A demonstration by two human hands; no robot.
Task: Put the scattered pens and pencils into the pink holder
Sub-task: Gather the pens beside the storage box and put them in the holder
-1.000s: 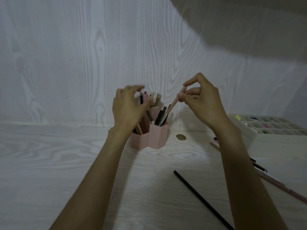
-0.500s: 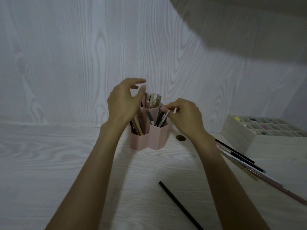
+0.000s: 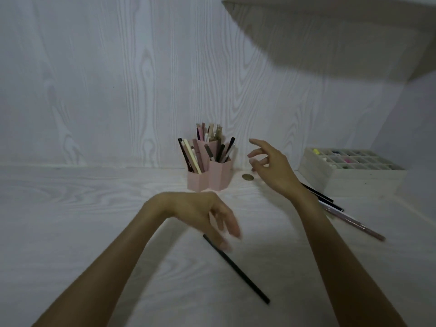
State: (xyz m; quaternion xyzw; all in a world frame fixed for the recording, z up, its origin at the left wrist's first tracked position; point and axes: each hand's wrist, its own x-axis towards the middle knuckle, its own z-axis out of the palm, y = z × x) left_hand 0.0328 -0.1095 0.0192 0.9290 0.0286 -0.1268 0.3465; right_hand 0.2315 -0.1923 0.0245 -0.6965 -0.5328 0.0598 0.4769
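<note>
The pink holder [image 3: 215, 179] stands at the back of the white desk, filled with several pens and pencils. A long black pencil [image 3: 240, 272] lies diagonally on the desk in front of it. My left hand [image 3: 207, 215] hangs just above the pencil's upper end, fingers loose and pointing down, holding nothing. My right hand [image 3: 269, 165] hovers to the right of the holder with fingers spread and empty. More pens and pencils [image 3: 339, 213] lie on the desk at the right, partly hidden behind my right forearm.
A coin [image 3: 247, 177] lies on the desk just right of the holder. A white compartment box [image 3: 330, 179] with small coloured items stands at the back right. A wood-grain wall rises behind, and a shelf overhangs at the upper right.
My right hand has let go of the pink pencil, which now stands in the holder, and drawn back to the right. My left hand left the holder and dropped toward the black pencil.
</note>
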